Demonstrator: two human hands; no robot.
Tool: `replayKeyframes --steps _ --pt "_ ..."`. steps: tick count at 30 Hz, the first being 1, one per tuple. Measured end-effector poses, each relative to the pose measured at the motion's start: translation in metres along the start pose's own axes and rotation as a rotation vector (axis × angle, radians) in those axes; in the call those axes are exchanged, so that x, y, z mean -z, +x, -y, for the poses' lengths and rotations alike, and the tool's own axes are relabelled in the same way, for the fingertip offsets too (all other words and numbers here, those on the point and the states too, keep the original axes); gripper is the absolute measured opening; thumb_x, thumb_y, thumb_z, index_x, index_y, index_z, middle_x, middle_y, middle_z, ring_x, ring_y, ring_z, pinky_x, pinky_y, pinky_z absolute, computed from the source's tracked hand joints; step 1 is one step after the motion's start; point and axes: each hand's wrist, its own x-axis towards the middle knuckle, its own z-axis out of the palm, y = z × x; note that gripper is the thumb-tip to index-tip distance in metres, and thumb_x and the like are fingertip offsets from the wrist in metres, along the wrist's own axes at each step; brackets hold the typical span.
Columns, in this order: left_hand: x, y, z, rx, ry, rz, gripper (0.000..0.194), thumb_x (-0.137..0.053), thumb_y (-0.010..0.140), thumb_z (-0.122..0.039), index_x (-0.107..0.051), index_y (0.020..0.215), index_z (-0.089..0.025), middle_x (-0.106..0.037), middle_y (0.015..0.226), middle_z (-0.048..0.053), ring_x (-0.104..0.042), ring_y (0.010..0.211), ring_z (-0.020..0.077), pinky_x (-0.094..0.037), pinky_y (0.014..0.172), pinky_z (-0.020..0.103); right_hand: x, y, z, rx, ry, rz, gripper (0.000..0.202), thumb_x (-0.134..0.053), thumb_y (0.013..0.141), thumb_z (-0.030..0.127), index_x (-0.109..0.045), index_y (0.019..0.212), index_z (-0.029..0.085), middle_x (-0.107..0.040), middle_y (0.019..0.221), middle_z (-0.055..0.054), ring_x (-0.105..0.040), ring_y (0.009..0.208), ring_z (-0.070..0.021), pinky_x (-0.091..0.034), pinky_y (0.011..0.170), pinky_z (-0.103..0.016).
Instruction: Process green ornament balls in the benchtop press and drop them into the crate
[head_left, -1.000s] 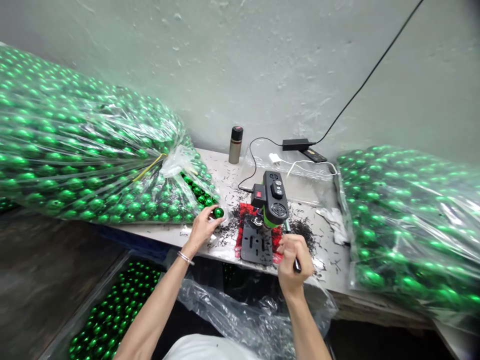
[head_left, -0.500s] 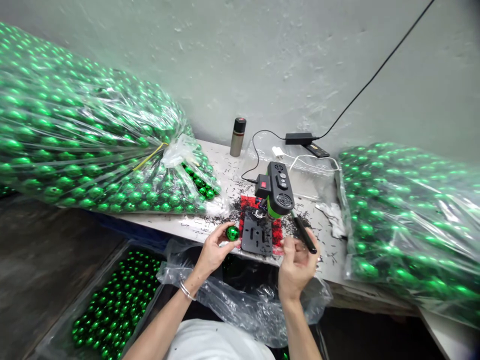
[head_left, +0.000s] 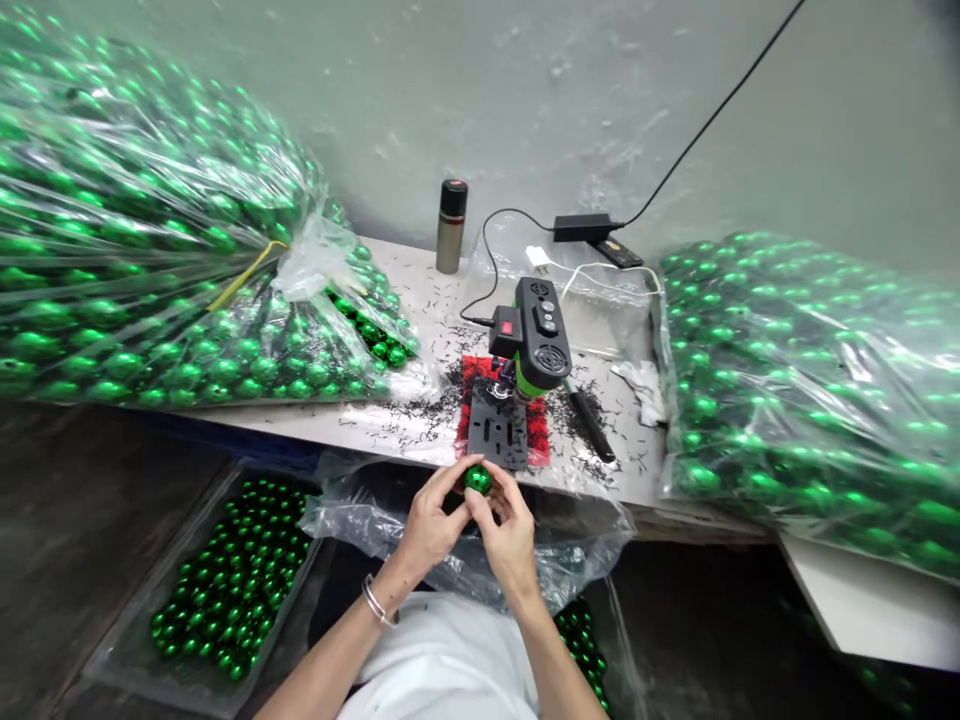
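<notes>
Shiny green ball [head_left: 478,479], small and round

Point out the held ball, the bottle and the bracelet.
Ball [head_left: 478,478]: head view, middle of its shiny side.
Bottle [head_left: 451,229]: head view, body below the cap.
Bracelet [head_left: 373,603]: head view, on its band.

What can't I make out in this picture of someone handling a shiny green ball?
All in the head view:
Green ball: partly hidden by the left hand and right hand.
Left bag: cut off by the left edge.
Right bag: cut off by the right edge, blurred there.
Black scraps: too small to identify.
Flat dark item: partly hidden by the black adapter; print too small.
</notes>
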Motion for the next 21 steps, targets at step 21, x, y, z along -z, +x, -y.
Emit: replayKeyframes --steps 21 --pt "-0.004 0.013 0.011 0.064 -0.028 0.094 0.063 -0.051 0.077 -0.01 -0.054 0.139 -0.021 -0.061 0.137 0.005 -0.06 0.123 0.0199 -0.047 0.107 0.034 -0.002 0.013 -0.017 0.213 -0.007 -0.043 0.031 -0.066 0.083 0.019 -0.054 0.112 0.022 -0.058 0.115 -0.01 -0.062 0.11 -0.0182 -0.058 0.087 -0.031"
